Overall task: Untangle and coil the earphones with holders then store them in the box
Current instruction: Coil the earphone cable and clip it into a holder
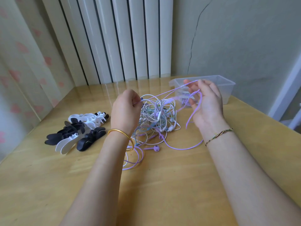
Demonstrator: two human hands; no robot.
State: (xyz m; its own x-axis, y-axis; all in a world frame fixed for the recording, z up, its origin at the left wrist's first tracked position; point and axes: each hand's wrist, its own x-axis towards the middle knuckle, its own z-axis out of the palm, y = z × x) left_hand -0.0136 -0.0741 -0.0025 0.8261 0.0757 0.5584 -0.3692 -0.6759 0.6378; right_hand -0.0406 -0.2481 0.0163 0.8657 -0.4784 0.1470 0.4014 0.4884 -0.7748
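A honey-coloured wooden tabletop [162, 193] fills a corner, with white ribbed panels [122, 38] behind it and a cracked green wall [228, 38] to the right.

Your left fingers [136, 100] are drawn together, pinching a purple cord [164, 93] just where it leaves the top of the tangle [158, 115]. Your right fingers [202, 84] are loosely curled. Thumb and forefinger appear to nip the same cord farther along, while a slack loop hangs over them and trails down to the wood. Between the two grips the cord runs taut and lifted. That looks deliberate: your left hand [126, 111] anchors the knot, and your right hand [207, 105] draws the freed length aside so you can follow its path through the mess.

The tangle is a heap of white, pale green, blue and purple leads lying on the tabletop between your hands, closer to the left. A purple earbud [156, 148] lies free at its near edge, beside loose purple loops under your left wrist.

The holders [78, 131], black and white, are piled to the left, well apart from the tangle and untouched. They sit within reach of your left hand for the coiling step.

The box [231, 83], clear and lidless, stands at the far right just behind your right hand. Something pale and purple shows through its wall, too blurred to name.

By the look of it you are early in the job, with one cord partly teased out and nothing on the tabletop coiled.
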